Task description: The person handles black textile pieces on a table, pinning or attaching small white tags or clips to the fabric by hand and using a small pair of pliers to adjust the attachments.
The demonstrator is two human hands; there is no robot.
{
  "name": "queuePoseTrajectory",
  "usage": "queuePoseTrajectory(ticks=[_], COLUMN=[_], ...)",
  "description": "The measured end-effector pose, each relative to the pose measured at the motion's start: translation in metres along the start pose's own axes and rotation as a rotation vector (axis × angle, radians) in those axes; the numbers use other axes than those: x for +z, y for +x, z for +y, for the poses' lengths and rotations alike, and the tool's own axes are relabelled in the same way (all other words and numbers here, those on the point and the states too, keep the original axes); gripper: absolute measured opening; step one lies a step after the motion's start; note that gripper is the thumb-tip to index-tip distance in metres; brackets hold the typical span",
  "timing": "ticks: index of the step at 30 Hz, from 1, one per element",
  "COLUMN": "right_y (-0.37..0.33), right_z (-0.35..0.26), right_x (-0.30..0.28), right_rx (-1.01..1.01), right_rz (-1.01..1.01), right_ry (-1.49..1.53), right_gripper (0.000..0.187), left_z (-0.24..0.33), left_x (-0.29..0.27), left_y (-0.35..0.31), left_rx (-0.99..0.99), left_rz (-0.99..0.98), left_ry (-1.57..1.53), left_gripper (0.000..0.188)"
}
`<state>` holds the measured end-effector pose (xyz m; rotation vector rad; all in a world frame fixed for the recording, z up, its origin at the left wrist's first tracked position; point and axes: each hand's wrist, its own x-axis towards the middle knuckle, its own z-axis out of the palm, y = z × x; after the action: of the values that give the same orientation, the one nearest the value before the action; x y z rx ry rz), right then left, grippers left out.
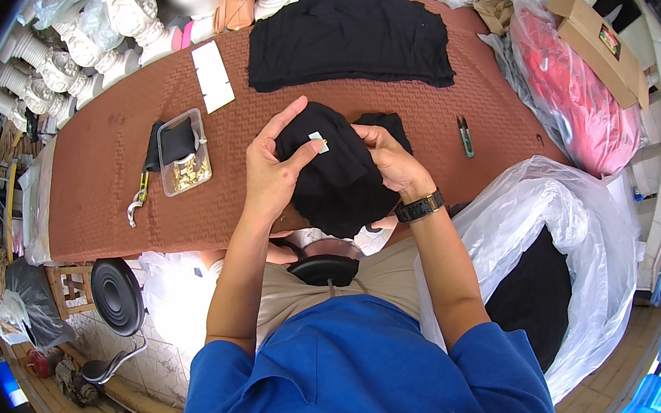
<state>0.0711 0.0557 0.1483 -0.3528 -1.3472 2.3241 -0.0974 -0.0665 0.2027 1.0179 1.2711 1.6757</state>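
Both my hands hold a piece of black cloth (340, 185) up above the table's near edge. My left hand (271, 172) grips its left side, with the index finger stretched out along the top. The left thumb presses on a small white tag (318, 138), where a bit of gold metal shows. My right hand (397, 164) pinches the cloth's right edge; a dark watch is on that wrist. More black cloth (391, 126) lies behind the right hand. To the left is a clear plastic box (189, 183) with gold safety pins and something black in it.
A black cloth stack (349, 45) lies at the table's back, beside a white card strip (212, 77). Green thread snips (466, 140) lie right; a yellow-handled tool (138, 197) lies left. A plastic bag (594, 233) with black cloth stands by my right arm. White balusters (134, 21) line the back.
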Motion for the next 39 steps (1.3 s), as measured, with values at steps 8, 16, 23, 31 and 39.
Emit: queuePoseTrajectory(ticks=[8,16,23,31,39], right_y=[0.0008,0.0000,-0.0011,-0.0020,-0.0032], right_z=[0.0009,0.0024,0.0003,-0.0005,0.0007], right_x=[0.0028,-0.0003,0.0019,0.0030,0.0057], right_rx=[0.002,-0.005,-0.003,0.005,0.010], right_rz=[0.020,-0.003,-0.012,-0.045,-0.022], right_ry=[0.010,0.010,0.005,0.063,0.051], right_gripper=[0.038,0.036,0.037,0.039,0.039], left_z=[-0.0034,-0.0014,-0.0013,0.0025,0.0026], left_x=[-0.0018,0.0005,-0.0005,-0.0001,-0.0005], left_y=[0.0012,0.0002,-0.0007,-0.0030,-0.0040], left_rx=[0.023,0.011,-0.009,-0.034,-0.033], left_rz=[0.012,0.002,-0.004,-0.017,-0.017], left_ry=[0.027,0.023,0.015,-0.012,-0.002], left_gripper=[0.059,0.060,0.060,0.060,0.061])
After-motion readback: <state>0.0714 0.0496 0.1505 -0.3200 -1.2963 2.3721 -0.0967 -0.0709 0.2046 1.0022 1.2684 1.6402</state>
